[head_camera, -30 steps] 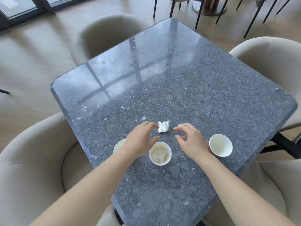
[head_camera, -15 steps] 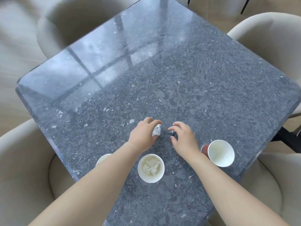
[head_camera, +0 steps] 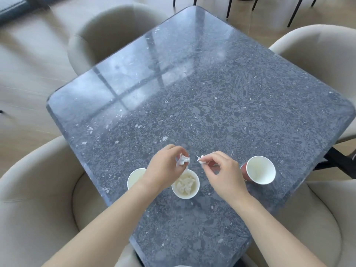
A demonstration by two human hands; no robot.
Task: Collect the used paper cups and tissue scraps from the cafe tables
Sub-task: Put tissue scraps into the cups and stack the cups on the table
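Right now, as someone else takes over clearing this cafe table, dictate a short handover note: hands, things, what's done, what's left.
Left hand grips a crumpled tissue beside the middle cup, which holds tissue scraps.
Right hand pinches a small tissue scrap.
Left cup, partly behind the left wrist, and red cup are on the table, apparently empty.
Done: both pieces are off the table.
Left: drop them in the middle cup, then gather all three cups.

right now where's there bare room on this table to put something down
Bare: the table beyond the left hand and right hand, out to its far corner and side edges; the near tip between the forearms. Crowded: the row of left cup, tissue-filled middle cup and red cup by the hands.
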